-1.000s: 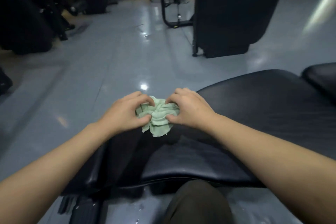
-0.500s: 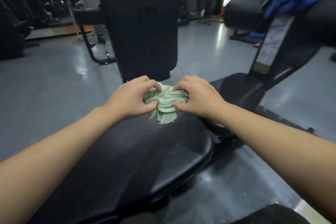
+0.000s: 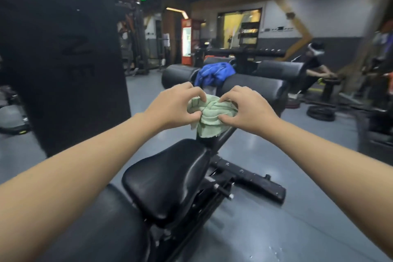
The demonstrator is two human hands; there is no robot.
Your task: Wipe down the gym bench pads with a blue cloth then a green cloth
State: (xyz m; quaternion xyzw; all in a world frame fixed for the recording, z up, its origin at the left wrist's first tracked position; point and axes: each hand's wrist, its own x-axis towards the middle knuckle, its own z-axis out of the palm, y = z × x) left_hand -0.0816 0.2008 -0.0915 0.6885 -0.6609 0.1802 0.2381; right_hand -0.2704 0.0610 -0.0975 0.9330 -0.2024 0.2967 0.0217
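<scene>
A dimly lit gym with a glossy grey floor (image 3: 276, 208) is shown, the scene anchored by a black seat pad (image 3: 165, 178) low in the middle of the view. Nearer than the seat pad, a second black pad (image 3: 102, 225) is seen at the bottom edge. Just beyond and above the seat pad, a green cloth (image 3: 209, 112) is held bunched in the air between both hands: the left hand (image 3: 172, 108) is curled round its left side, thumb and fingers pinching the folds, and the right hand (image 3: 248, 108) is closed on its right side in the same manner. Behind the cloth, further from the seat pad, two black roller pads are seen, with a blue cloth (image 3: 214, 72) left draped between them, which suggests the blue pass is finished. Left of the seat pad a tall dark bag or column (image 3: 63, 59) is seen; far to the right, another person (image 3: 314, 64) is seated at a machine. The step in hand is judged to be readying the green cloth; it would best be flattened to a broad pad under one palm, then drawn in overlapping strokes along each pad, seams and edges included.
</scene>
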